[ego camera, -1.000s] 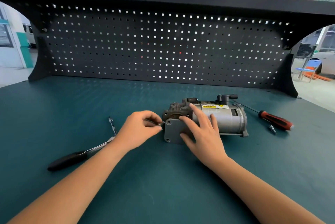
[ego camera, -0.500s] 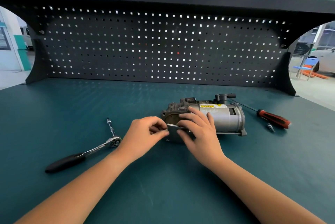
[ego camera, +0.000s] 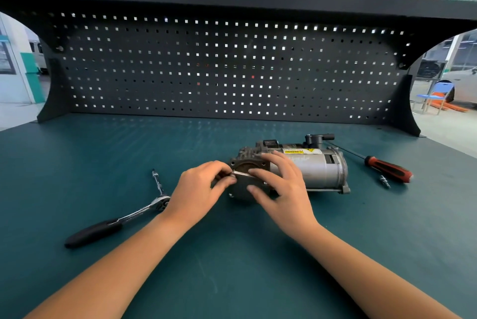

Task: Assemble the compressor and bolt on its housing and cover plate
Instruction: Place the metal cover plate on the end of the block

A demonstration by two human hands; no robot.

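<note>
The compressor (ego camera: 317,171) lies on its side mid-desk (ego camera: 232,267). At its near end the cover plate (ego camera: 244,187) is tilted. The left hand (ego camera: 198,192) pinches the plate's upper corner; the right hand (ego camera: 284,189) grips it between thumb and fingers, partly hiding that end. Left of the compressor lies a ratchet wrench (ego camera: 116,223); right of it, a screwdriver (ego camera: 387,167).

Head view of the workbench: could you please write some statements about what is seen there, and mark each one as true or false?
1. The ratchet wrench lies on the table, left of the left hand. True.
2. The right hand grips the screwdriver. False: the screwdriver lies untouched on the table, right of the compressor; that hand holds the cover plate.
3. Both hands hold the cover plate at the compressor's end. True.
4. The compressor stands upright on its end. False: it lies on its side.
</note>
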